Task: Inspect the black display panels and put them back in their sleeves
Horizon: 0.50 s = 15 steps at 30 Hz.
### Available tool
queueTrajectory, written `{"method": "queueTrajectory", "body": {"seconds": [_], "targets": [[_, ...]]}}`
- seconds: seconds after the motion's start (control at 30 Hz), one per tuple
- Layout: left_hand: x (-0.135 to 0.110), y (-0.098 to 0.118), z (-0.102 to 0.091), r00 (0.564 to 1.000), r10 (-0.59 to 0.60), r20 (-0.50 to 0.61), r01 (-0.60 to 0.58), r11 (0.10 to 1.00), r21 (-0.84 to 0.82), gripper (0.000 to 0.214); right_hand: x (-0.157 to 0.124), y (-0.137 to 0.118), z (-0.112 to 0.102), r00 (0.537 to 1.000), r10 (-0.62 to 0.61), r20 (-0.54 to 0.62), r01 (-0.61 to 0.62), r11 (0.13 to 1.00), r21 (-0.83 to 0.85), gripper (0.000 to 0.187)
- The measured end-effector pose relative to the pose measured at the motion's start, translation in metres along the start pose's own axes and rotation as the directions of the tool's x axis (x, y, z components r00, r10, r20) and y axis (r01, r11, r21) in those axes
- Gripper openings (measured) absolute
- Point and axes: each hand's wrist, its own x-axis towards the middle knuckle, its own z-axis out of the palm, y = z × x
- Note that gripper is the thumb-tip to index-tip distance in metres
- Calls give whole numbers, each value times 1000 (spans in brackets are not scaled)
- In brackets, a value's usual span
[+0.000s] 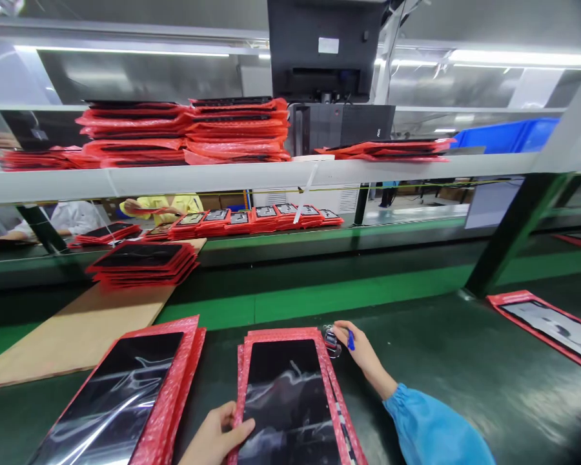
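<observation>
A dark green bench runs across the front, its surface dully shiny, with a brighter green strip behind. On it, nearest the person, a black panel lies on red wrap. The left hand is nearly closed, pinching the wrap's left edge, thumb on top. The right hand, fingers curled around a blue stick, is at the far right corner, beside a small metal piece; whether it grips that too, I cannot tell.

Another wrapped panel lies to the left, near a wooden board bearing a pile. Above, a white shelf carries tall red stacks, a blue bin and a monitor seen from behind. Beyond, someone in yellow works at another bench; strip lights glow overhead.
</observation>
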Motion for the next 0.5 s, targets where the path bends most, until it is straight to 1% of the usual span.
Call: {"method": "queueTrajectory", "body": {"seconds": [0.1,0.17,0.23,0.4,0.5], "targets": [[0,1,1,1000,10,12,-10,1000,-29,51,6,7,3,998,32,49,-31,999,-25,17],[0,2,1,1000,-11,0,11,998,-56,56,8,8,2,998,46,51,-45,998,-34,17],[-1,4,-1,999,-24,-32,22,997,-74,55,9,8,1,998,53,45,-52,998,-22,17],[-5,16,-3,991,-32,-128,16,992,-126,48,0,4,0,999,19,37,-23,993,118,20],[-9,27,-7,982,-47,-181,14,983,-181,49,-7,-1,-1,1000,-12,5,11,979,203,34]]}}
